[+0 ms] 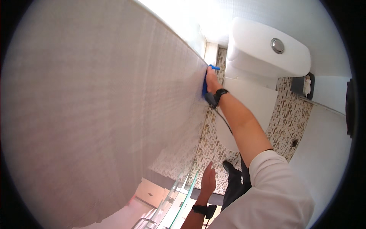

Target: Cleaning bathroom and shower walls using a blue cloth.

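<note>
My right hand (212,81), on an outstretched arm, is closed around a blue cleaning tool (205,84). The tool's long flat side lies along the large pale wall (114,87), and a short blue end (215,67) sticks out past my fingers; its exact kind is partly hidden by the hand. Lower down, my left hand (208,178) hangs in the air near the wall's lower end. Nothing is in it, and its fingers are stretched out. Both wrists wear black straps with a small device.
A white toilet with a closed lid (244,110) and a cistern (267,49) stands beside my right arm. Past it is a dark grey bin (301,87). Mosaic tiles cover the floor (286,118), which has a small drain (295,142). Glass panel edges (183,202) rise near my left hand.
</note>
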The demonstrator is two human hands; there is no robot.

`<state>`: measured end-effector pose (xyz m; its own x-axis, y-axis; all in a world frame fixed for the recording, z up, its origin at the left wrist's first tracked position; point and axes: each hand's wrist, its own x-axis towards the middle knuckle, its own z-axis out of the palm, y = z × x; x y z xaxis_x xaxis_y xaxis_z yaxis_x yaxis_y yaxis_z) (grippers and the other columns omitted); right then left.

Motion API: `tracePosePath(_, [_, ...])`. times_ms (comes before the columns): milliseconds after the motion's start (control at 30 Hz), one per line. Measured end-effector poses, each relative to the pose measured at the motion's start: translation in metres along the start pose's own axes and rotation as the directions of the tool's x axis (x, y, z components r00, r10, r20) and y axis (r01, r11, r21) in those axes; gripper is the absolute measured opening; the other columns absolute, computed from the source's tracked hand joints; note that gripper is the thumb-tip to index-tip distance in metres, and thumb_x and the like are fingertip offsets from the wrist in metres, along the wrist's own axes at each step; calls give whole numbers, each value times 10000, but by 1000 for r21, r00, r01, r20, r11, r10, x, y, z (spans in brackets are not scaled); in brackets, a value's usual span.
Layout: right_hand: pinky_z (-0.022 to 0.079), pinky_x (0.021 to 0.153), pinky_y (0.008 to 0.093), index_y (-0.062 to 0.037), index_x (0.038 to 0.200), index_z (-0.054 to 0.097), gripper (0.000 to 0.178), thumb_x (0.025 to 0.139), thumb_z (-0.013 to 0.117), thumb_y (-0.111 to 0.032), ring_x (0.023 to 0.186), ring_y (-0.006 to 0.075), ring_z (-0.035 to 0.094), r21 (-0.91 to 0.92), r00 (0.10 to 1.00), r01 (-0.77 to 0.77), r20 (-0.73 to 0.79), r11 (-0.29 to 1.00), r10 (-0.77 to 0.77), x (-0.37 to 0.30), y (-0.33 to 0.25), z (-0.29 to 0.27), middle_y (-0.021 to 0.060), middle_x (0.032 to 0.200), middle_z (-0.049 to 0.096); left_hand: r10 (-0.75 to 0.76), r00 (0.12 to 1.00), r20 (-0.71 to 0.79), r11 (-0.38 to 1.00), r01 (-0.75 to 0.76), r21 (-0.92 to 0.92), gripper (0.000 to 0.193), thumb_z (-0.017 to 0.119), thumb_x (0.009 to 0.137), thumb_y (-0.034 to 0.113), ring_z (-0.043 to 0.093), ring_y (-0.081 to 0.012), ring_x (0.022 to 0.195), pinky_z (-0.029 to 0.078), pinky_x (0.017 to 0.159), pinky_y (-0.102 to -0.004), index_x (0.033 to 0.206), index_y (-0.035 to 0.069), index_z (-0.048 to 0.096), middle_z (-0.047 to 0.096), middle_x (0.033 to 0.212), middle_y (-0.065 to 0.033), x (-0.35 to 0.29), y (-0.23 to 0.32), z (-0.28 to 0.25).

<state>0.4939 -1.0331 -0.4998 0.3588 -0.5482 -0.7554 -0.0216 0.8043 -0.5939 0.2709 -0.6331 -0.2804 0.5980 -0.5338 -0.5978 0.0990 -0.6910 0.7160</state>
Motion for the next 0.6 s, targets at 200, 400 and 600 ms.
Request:
tracePosePath(200, [413, 1054, 473, -80, 1395, 490, 620, 1008, 342, -542, 1276, 358, 536, -77, 999, -49, 21, 996, 50, 25, -7, 5, 179, 1412, 560, -129, 991, -43, 992, 128, -20, 452, 489, 1088, 252, 613, -359, 1258, 449, 1073, -387, 1431, -37, 547, 633, 1358, -259, -40, -25, -7])
tracePosePath(400, [335, 1140, 559, -97, 1542, 425, 780, 999, 356, -653, 1413, 340, 437, -191, 997, -25, 73, 981, 40, -47, 36, 40, 143, 1565, 457, -115, 988, -107, 993, 114, -13, 443, 509, 1084, 281, 621, -374, 1260, 470, 1061, -405, 1382, -37, 590, 655, 1313, -274, -68, -56, -13])
tracePosePath(600, [373, 1134, 471, -7, 1484, 444, 787, 1014, 312, -623, 1358, 351, 485, 33, 963, -237, 141, 971, 231, -128, 158, 29, 159, 1563, 459, -84, 989, -126, 996, 80, -39, 464, 519, 1081, 317, 631, -376, 1247, 482, 1049, -399, 1372, -36, 597, 659, 1309, -272, -102, -71, -14])
